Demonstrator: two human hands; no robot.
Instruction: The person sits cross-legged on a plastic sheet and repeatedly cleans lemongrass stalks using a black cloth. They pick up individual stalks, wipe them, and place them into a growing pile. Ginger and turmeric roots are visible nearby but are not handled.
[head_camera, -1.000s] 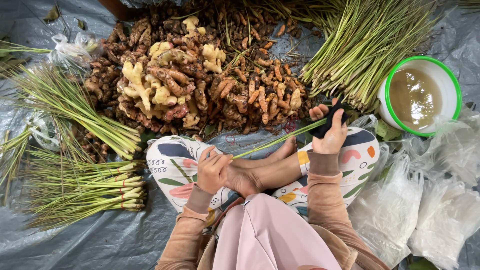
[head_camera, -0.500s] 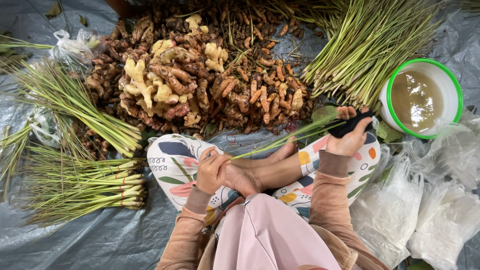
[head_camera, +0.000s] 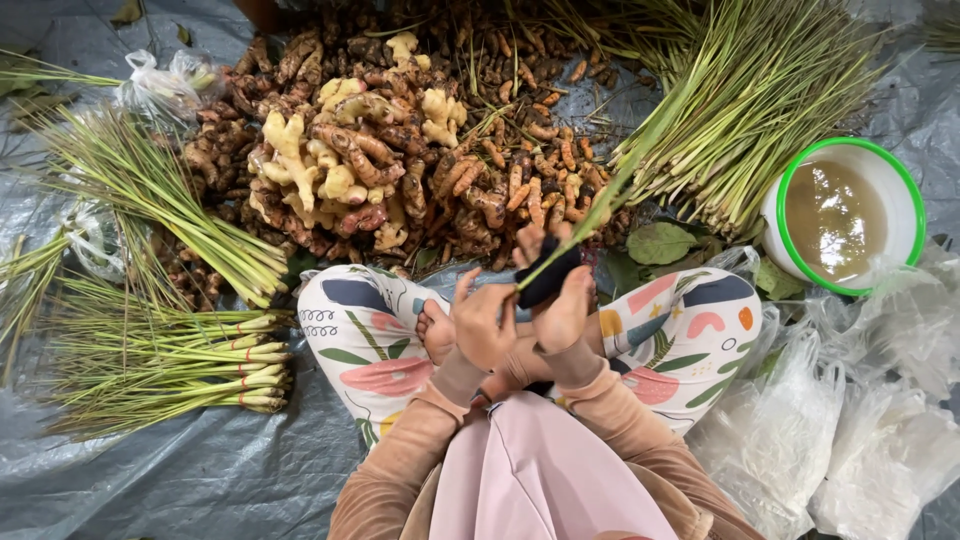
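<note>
While the person sat cross-legged at the lower centre of the frame, both hands met just above the crossed bare feet. Right hand (head_camera: 568, 312) was closed around a dark folded cloth or pad (head_camera: 548, 282), from which a long thin green lemongrass stalk (head_camera: 600, 205) ran up and to the right toward the centre top. Left hand (head_camera: 484, 325) sat just beside the right one, fingers curled; whether it gripped the stalk's lower end could not be told. Patterned white trousers with pink, navy and green shapes (head_camera: 360, 340) covered both knees, and a pale pink garment (head_camera: 540, 480) filled the bottom centre. Directly above the hands lay a heap of brown and orange turmeric rhizomes (head_camera: 500, 180), with a cluster of pale yellow ginger roots (head_camera: 330, 170) in the upper centre-left. A large loose pile of green lemongrass stalks (head_camera: 760, 110) occupied the upper right. Trimmed lemongrass bundles (head_camera: 160, 350) lay at the left. A white basin with a green rim (head_camera: 905, 180), holding cloudy brownish water, stood at the right edge. Clear plastic bags (head_camera: 860, 430) lay at the lower right. Everything rested on a grey plastic tarpaulin (head_camera: 150, 480).
</note>
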